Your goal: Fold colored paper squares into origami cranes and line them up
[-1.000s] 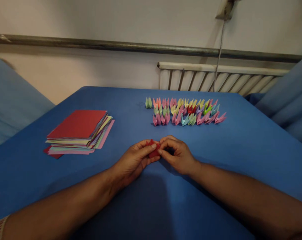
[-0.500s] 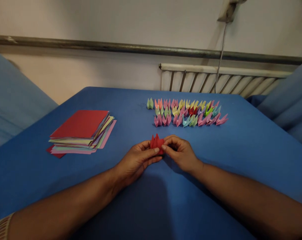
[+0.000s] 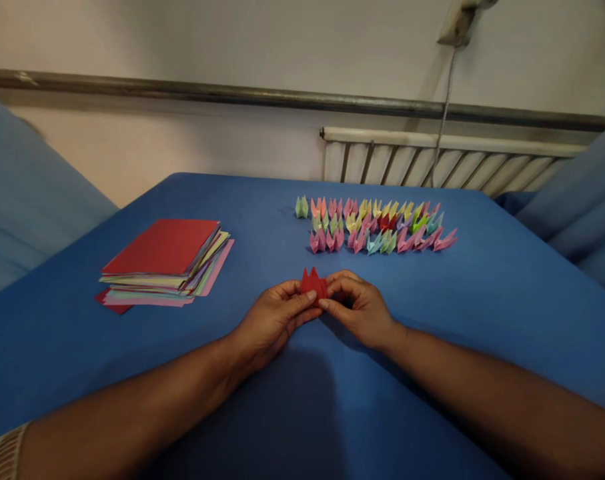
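Note:
A small folded red paper piece with pointed tips stands between my two hands at the middle of the blue table. My left hand pinches its left side with thumb and fingers closed. Its right side is gripped by my right hand, fingers curled. Both hands rest on the table. Beyond them lie rows of several small folded paper pieces in pink, yellow, green and blue.
A stack of flat coloured paper sheets, red on top, lies at the left of the table. A metal rail and a slatted frame stand behind the far edge. Blue cushions flank both sides.
The red piece has been turned upright so its pointed tips show above my fingers. Both hands stay in place and keep their hold on it.

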